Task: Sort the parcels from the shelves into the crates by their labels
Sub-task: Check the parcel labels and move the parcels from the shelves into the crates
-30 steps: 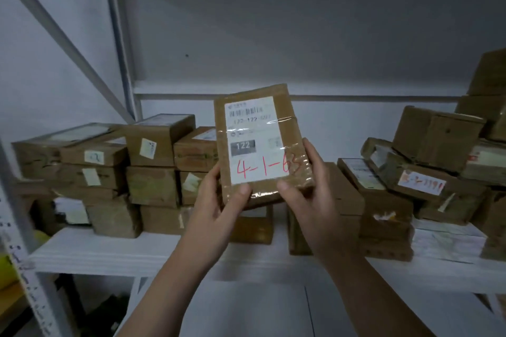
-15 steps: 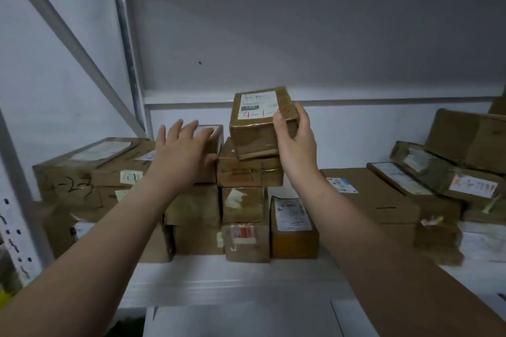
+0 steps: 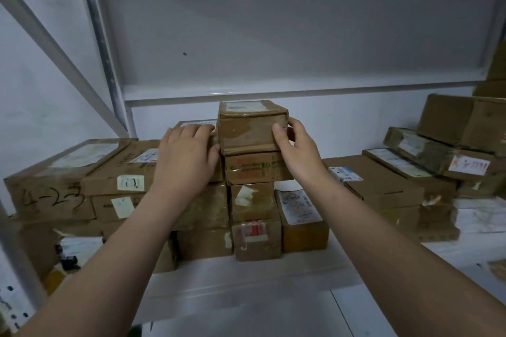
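A: Nearest the camera: white metal shelf, front edge bare. Both forearms reach over it.

B: Left hand?

A: Palm down, fingers spread flat on the brown cardboard box with a white label at the top of the left stack. Resting on it, not gripping.

B: Right hand?

A: Wrapped around the right end of the small brown tape-wrapped cardboard parcel: thumb on the front face, fingers behind. Holding that parcel.

B: Parcel location?

A: Top of the centre stack, sitting level on the brown box with green print. Its label faces up; the text is unreadable at this angle.

B: Further off?

A: Large brown box marked "4-23" to the left, slanted pile of brown labelled parcels to the right, grey back panel behind.
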Available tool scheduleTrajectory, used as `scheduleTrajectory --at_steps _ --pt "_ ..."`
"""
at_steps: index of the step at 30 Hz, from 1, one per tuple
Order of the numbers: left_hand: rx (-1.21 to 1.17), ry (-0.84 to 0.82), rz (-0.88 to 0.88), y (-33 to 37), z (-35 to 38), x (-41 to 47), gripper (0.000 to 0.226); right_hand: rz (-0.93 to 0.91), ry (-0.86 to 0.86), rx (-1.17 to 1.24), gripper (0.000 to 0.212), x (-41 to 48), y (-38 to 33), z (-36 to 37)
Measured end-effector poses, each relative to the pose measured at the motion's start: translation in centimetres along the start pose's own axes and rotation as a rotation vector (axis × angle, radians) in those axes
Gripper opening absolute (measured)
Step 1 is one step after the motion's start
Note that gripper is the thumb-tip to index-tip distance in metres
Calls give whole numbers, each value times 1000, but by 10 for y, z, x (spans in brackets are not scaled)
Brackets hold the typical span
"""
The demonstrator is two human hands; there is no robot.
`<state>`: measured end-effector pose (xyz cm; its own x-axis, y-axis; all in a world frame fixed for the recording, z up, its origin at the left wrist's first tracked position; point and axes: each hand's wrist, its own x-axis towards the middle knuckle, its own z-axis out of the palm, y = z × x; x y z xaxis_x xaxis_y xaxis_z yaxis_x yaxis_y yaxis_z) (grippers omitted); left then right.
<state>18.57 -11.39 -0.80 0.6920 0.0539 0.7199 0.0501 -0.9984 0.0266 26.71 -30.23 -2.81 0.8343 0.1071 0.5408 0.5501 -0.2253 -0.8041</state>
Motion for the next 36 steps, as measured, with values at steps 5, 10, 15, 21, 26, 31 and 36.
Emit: scheduleTrajectory --at_steps 5,10,15,21,26,31,36 --pt "-126 69 -48 14 -3 -12 39 -1 -15 -4 56 -3 4 -8" --pt "-239 126 -56 36 -8 -29 41 -21 -24 -51 55 -10 9 -22" --pt "-311 80 18 88 1 -48 38 -88 5 -90 45 -33 20 -52" --pt "-403 -35 164 169 36 -70 31 -189 140 -229 16 -72 60 -127" --pt "-367 -121 194 225 75 -68 37 -68 49 -555 23 -75 103 -202" --pt "-184 -277 247 266 114 -52 68 29 -89 -651 37 -82 135 -236" --pt "-179 -239 240 272 125 -54 55 31 -113 -471 38 -85 143 -240"
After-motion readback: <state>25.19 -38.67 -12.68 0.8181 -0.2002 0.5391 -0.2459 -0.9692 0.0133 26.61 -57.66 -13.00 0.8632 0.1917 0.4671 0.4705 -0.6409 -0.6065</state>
